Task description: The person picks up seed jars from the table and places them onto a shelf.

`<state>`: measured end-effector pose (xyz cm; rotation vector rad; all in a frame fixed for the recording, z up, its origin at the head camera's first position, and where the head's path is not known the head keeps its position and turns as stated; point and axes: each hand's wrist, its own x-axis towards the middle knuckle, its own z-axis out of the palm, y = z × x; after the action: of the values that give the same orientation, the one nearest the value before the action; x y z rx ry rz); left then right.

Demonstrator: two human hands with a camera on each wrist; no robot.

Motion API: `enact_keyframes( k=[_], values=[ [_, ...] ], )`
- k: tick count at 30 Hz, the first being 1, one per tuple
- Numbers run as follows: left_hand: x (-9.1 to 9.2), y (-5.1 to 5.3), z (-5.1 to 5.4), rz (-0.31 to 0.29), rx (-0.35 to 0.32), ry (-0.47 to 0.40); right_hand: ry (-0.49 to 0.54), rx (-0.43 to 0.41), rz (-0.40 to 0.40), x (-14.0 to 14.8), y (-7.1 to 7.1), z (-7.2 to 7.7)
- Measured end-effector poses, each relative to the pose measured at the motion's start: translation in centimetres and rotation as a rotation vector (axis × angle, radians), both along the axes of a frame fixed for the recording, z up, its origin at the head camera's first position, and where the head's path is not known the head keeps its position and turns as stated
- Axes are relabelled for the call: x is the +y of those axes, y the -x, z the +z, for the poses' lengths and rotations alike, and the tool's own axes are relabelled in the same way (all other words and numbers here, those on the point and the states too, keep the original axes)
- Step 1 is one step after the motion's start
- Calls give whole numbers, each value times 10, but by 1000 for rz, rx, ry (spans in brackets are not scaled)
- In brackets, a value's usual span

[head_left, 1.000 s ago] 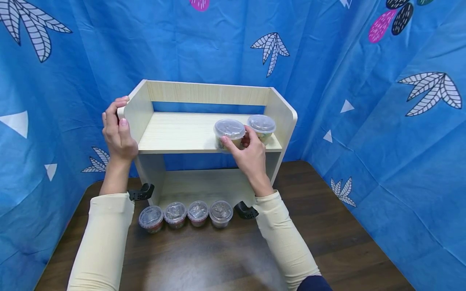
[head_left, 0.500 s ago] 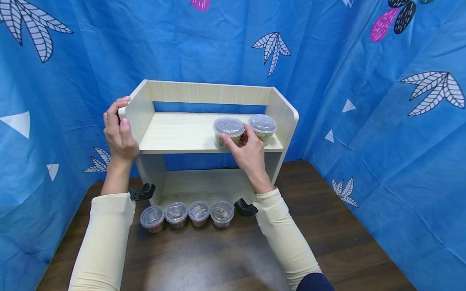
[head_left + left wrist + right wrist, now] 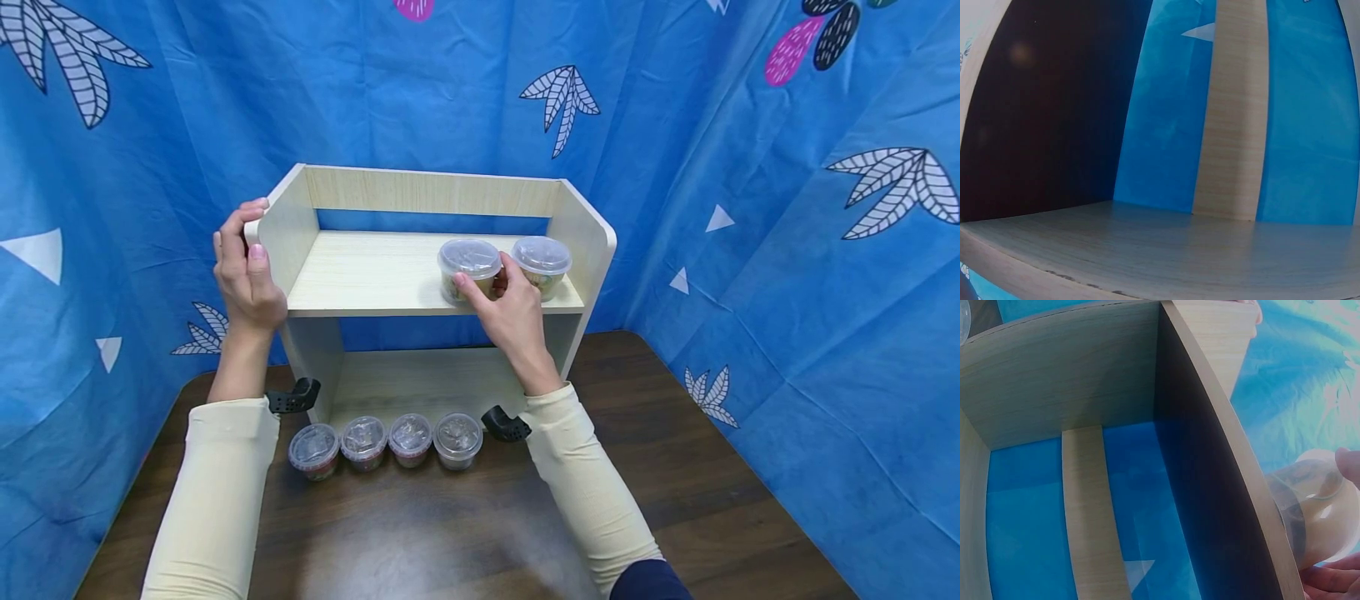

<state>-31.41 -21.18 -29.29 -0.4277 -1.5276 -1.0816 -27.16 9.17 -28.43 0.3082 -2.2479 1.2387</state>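
Note:
My left hand (image 3: 249, 279) holds the front edge of the left side panel (image 3: 288, 237) of a pale wooden two-tier shelf (image 3: 360, 271). On the upper board, my right hand (image 3: 516, 321) grips a round clear plastic tub (image 3: 469, 257) with a lid, thumb in front and fingers at its right side. Yellowish contents show through its wall. A similar lidded tub (image 3: 542, 257) stands just to its right by the right panel. In the right wrist view the gripped tub (image 3: 1322, 519) sits at the board's edge, with fingertips (image 3: 1350, 465) against it. The left wrist view shows only the shelf's lower compartment.
Several small lidded cups (image 3: 363, 442) stand in a row on the dark wooden table (image 3: 420, 533), in front of the shelf's lower board (image 3: 420, 379). Blue patterned cloth (image 3: 435, 92) hangs behind and at both sides.
The gripped tub has shifted slightly back and left on the upper board, with my right hand still around it. My left hand keeps its hold on the side panel.

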Motion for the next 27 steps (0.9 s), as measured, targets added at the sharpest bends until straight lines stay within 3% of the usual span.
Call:
enact_keyframes(
  k=[27],
  values=[
    [0,0,1,-8,7,0,-53,-12,-17,-2,6,3]
  ],
)
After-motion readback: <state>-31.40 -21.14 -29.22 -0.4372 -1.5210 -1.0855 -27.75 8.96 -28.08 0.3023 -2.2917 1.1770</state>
